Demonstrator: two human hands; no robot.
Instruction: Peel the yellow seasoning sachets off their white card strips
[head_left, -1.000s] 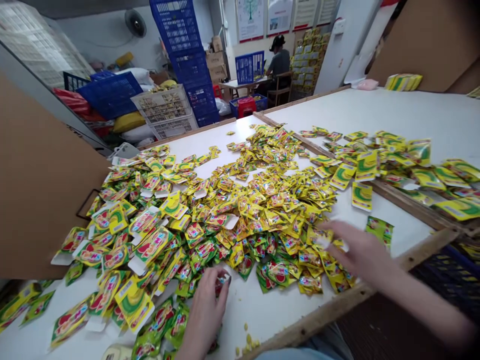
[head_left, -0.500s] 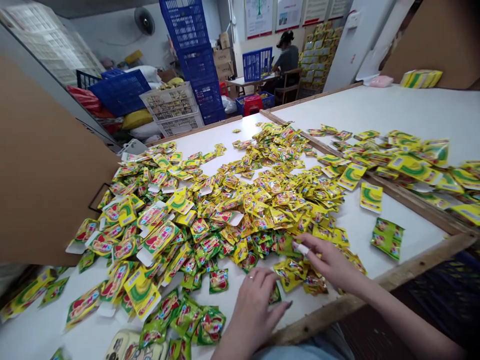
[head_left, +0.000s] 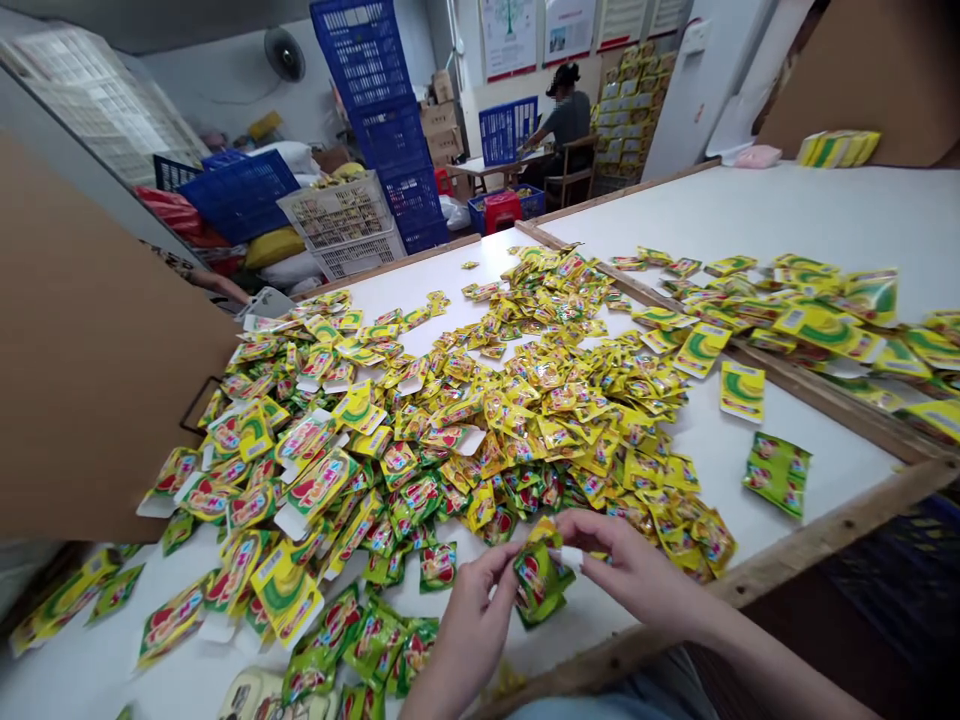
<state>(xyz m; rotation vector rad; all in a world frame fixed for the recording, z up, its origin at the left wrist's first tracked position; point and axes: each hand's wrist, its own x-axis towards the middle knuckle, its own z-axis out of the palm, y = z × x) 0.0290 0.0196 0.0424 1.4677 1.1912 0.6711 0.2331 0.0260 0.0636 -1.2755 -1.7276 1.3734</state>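
Note:
Close to the table's front edge, my left hand pinches green candy packets by their left side. My right hand, with a white wrap on one finger, closes on the same small bunch from the right. A bit of yellow wrapper shows at the top of the bunch; how many packets are in it I cannot tell. Just beyond my hands spreads a big heap of yellow packets. Loose green packets lie left of my left hand, partly over a cream tin with cartoon pictures.
Flat yellow-and-green boxes are piled at the left, beside a cardboard box. A wooden strip divides the white table, with more banana packs beyond it. Blue crates and a seated person are behind; another person's arm reaches in at left.
My hands have come together; the left has closed on green packets, and the right has moved left and nearer to me. Another person's arm has appeared at the far left.

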